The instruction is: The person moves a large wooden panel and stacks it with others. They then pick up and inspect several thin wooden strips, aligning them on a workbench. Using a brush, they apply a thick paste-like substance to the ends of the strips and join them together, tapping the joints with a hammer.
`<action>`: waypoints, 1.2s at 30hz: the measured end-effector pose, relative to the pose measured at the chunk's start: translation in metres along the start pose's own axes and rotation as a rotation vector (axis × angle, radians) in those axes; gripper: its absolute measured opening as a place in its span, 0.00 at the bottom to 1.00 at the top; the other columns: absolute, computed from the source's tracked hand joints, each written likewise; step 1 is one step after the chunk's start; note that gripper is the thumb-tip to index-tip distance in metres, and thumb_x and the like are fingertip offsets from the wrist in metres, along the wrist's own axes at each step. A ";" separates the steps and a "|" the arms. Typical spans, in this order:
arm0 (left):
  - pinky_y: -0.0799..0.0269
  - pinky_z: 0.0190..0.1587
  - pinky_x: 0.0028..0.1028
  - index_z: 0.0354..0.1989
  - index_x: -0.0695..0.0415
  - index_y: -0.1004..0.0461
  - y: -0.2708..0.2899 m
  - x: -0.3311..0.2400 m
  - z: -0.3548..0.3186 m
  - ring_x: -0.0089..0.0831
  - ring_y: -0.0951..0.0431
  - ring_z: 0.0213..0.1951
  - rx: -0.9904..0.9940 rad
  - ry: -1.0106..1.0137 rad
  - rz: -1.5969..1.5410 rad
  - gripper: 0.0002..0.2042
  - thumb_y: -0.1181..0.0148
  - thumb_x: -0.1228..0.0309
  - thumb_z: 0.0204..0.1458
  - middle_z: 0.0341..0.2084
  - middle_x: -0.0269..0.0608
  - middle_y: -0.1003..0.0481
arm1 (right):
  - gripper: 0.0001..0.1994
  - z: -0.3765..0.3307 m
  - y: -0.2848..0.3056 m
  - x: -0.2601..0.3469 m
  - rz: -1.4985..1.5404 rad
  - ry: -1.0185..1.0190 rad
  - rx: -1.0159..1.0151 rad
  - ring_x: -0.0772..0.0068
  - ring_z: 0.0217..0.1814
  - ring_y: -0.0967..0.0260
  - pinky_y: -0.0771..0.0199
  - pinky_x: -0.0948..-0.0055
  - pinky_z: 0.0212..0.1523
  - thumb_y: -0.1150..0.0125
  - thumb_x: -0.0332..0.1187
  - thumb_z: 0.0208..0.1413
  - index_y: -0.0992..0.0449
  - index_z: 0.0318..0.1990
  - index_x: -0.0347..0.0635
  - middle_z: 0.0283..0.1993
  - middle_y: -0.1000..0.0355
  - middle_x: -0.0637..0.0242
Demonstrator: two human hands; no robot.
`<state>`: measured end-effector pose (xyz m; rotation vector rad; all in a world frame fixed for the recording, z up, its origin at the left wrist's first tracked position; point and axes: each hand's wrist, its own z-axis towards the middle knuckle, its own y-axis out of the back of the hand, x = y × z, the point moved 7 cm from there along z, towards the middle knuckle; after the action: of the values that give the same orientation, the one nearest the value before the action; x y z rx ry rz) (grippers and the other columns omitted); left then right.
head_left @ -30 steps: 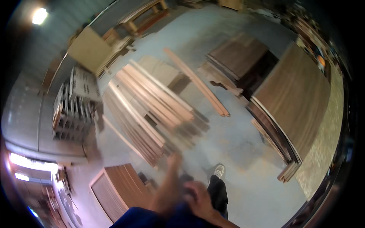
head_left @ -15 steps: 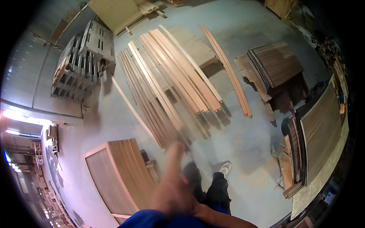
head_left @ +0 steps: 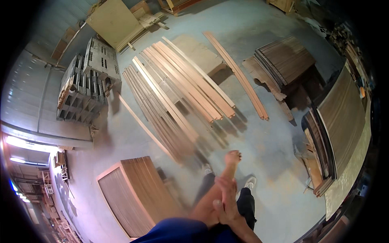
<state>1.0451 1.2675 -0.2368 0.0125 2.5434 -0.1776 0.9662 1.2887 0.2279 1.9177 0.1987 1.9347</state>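
My left hand (head_left: pixel 233 156) is held out in front of me over the floor, its fingers curled into a fist with nothing visible in them. It is apart from the nearby ends of the wooden strips. My right hand (head_left: pixel 228 194) wraps around my left forearm (head_left: pixel 206 205) below the wrist, its thumb lying along the near side. Ahead lies a row of long wooden strips (head_left: pixel 184 83), some pale, some reddish and some brown. A separate pair of reddish strips (head_left: pixel 239 77) lies to their right.
A wooden cabinet-like box (head_left: pixel 142 188) stands at the near left. Stacked brown panels (head_left: pixel 287 62) rest at the right, with larger leaning boards (head_left: pixel 344 125) closer. Grey metal racks (head_left: pixel 83 89) stand at the far left. My shoes (head_left: pixel 250 182) are on the grey floor.
My left fist has swung right, away from the strip ends. My right hand, blurred low on the forearm before, now shows clearly farther up it. The view has shifted slightly.
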 end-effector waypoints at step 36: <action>0.32 0.61 0.42 0.61 0.68 0.35 -0.484 0.387 -0.494 0.51 0.25 0.58 1.072 -0.779 1.266 0.34 0.34 0.51 0.57 0.57 0.59 0.28 | 0.18 -0.622 0.295 -0.334 0.421 -0.818 -1.387 0.73 0.25 0.26 0.25 0.71 0.24 0.27 0.35 0.55 0.26 0.44 0.32 0.32 0.23 0.62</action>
<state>0.4261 0.8409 0.0137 1.5220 1.0702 -0.7746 0.2917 1.0063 0.0028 1.4853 -1.4344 0.7376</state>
